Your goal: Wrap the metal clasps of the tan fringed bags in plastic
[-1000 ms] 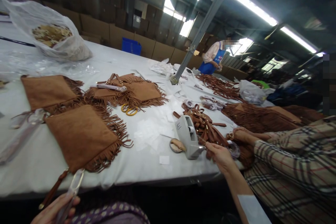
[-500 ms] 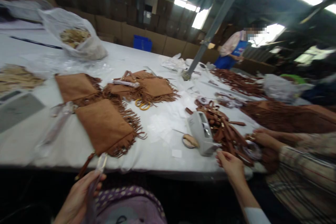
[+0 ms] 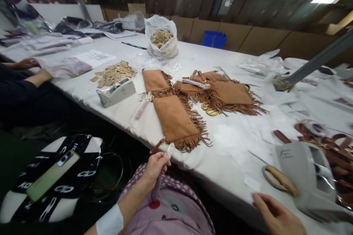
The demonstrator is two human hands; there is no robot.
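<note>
Head view: the left hand [image 3: 156, 165] is below the near edge of the bench [image 3: 228, 154], over the lap. Its fingers are pinched around a wrapped strap [image 3: 168, 151], a thin length in clear film that rises to the corner of the nearest fringed suede bag [image 3: 176, 121]. That bag lies flat with its fringed lower end right at the bench edge. More bags of the same kind and yellow-handled scissors [image 3: 209, 110] lie just beyond it. The right hand [image 3: 278, 216] hovers low at the bench's near edge, just beside a grey tape dispenser [image 3: 303, 176]. Its fingers are loosely spread, with nothing seen in them. As I judge it, a firm tug on the strap could drag the bag over the edge, since so little of the bench lies under its lower end. The slick film might also slide in the pinch. The right hand is close enough to the dispenser to knock it or catch its cutter.
</note>
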